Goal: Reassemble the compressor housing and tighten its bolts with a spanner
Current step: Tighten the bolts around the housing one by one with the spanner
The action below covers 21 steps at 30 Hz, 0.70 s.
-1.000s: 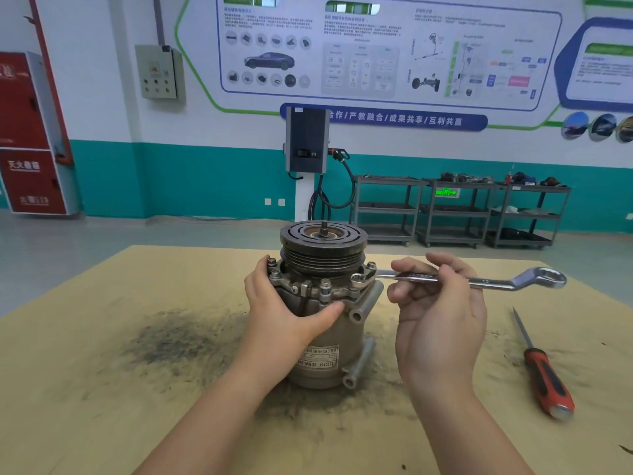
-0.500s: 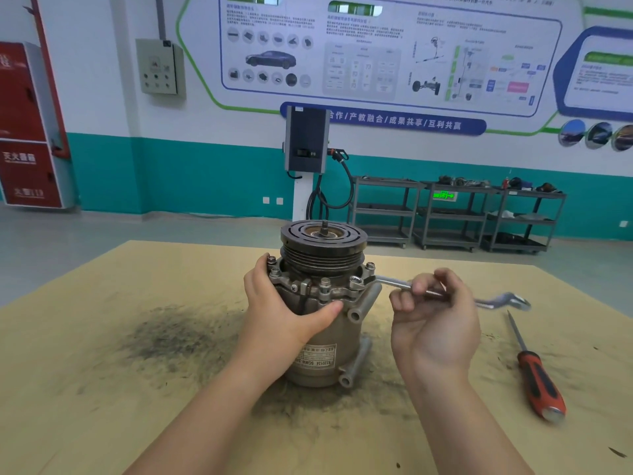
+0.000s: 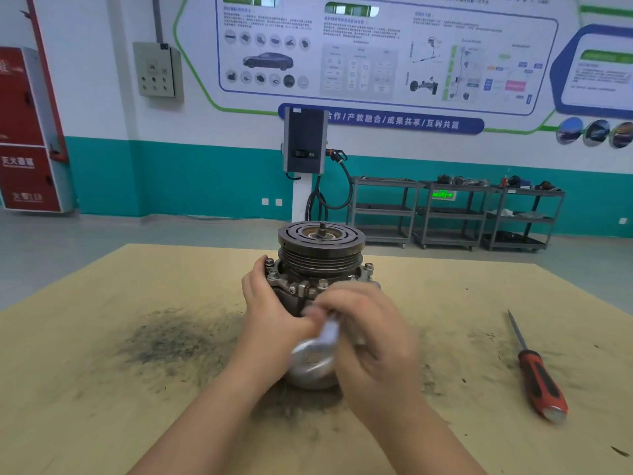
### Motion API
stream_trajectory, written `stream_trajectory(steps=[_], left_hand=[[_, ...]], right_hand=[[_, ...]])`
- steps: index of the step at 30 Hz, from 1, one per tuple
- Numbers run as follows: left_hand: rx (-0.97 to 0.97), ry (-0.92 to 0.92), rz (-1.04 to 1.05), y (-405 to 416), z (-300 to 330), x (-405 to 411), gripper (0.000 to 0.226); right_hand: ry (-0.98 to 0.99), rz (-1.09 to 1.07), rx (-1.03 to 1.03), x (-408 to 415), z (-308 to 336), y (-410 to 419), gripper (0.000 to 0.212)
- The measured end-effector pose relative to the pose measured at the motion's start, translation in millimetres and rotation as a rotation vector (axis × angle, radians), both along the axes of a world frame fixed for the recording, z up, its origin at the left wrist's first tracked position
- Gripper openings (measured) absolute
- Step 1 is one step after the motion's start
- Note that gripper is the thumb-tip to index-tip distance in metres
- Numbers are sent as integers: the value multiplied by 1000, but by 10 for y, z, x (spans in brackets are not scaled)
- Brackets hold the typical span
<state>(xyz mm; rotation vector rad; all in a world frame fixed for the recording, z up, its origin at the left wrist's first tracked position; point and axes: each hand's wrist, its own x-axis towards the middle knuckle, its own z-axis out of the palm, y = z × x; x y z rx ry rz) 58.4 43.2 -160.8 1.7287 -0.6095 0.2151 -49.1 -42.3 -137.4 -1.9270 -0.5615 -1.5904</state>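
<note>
The compressor (image 3: 320,269) stands upright in the middle of the table, its dark grooved pulley on top and a ring of bolts (image 3: 273,274) around the flange. My left hand (image 3: 270,313) wraps the left side of the housing. My right hand (image 3: 373,341) is in front of the housing, blurred by motion. It grips the spanner (image 3: 329,332), whose shaft shows only as a pale streak between the two hands. The spanner's ends are hidden. The lower part of the housing is partly covered by both hands.
A red-handled screwdriver (image 3: 537,378) lies on the table to the right. Dark grime (image 3: 171,341) stains the tan table top (image 3: 102,389) left of the compressor. Metal shelving carts (image 3: 455,214) and a wall charger (image 3: 304,142) stand far behind.
My right hand has swung the spanner from the right side of the compressor round to its front, close to my left hand. The left hand keeps its hold on the housing.
</note>
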Motion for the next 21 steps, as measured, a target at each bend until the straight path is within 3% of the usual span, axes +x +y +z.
stream_trajectory(steps=[2, 6, 10, 21], left_hand=[[-40, 1, 6, 2, 0, -9, 127], [-38, -20, 23, -2, -41, -2, 126], [-4, -9, 15, 20, -3, -27, 124], [19, 7, -3, 38, 33, -56, 126]], right_hand=[[-58, 17, 174, -45, 76, -43, 6], [-104, 200, 715, -66, 190, -84, 12], [-51, 315, 1019, -51, 221, -191, 19], [31, 446, 1202, -39, 299, -356, 22]])
